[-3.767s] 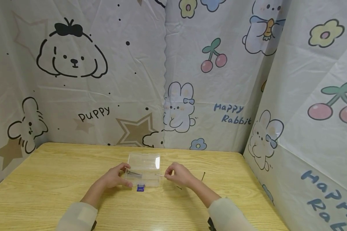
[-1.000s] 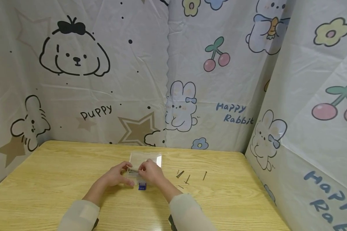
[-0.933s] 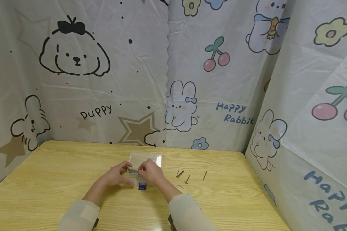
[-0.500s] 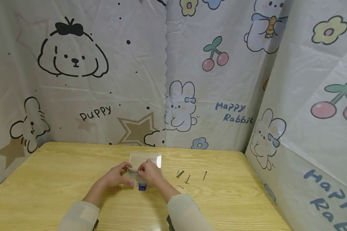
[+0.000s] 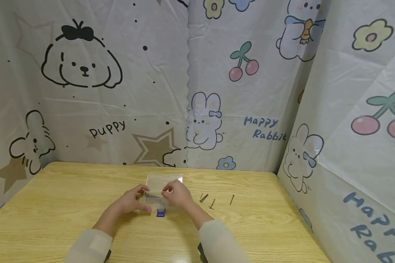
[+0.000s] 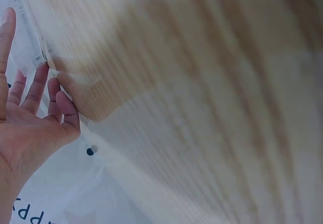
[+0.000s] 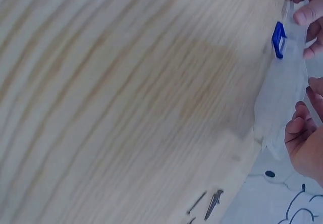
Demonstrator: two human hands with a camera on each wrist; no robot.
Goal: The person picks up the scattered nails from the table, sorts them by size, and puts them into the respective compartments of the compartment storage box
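Observation:
A clear plastic box (image 5: 156,180) stands on the table with its lid raised at the back and a blue latch (image 5: 160,212) at the front. My left hand (image 5: 134,200) grips the box's left side, thumb in front and fingers behind; the left wrist view has its fingertips at the box corner. Thin grey nails (image 5: 153,196) lie in the left compartment. Over the right part of the box is my right hand (image 5: 179,194), thumb and index finger close together. I cannot tell whether anything is between those fingertips.
Several loose nails (image 5: 203,198) lie on the wooden table (image 5: 250,226) to the right of the box, with one nail (image 5: 232,199) farther right. A printed cloth (image 5: 151,91) hangs behind the table and along both sides.
Earlier my right hand held a nail right of the box, then reached over the left compartment. It has since shifted slightly right. The left hand stays on the box.

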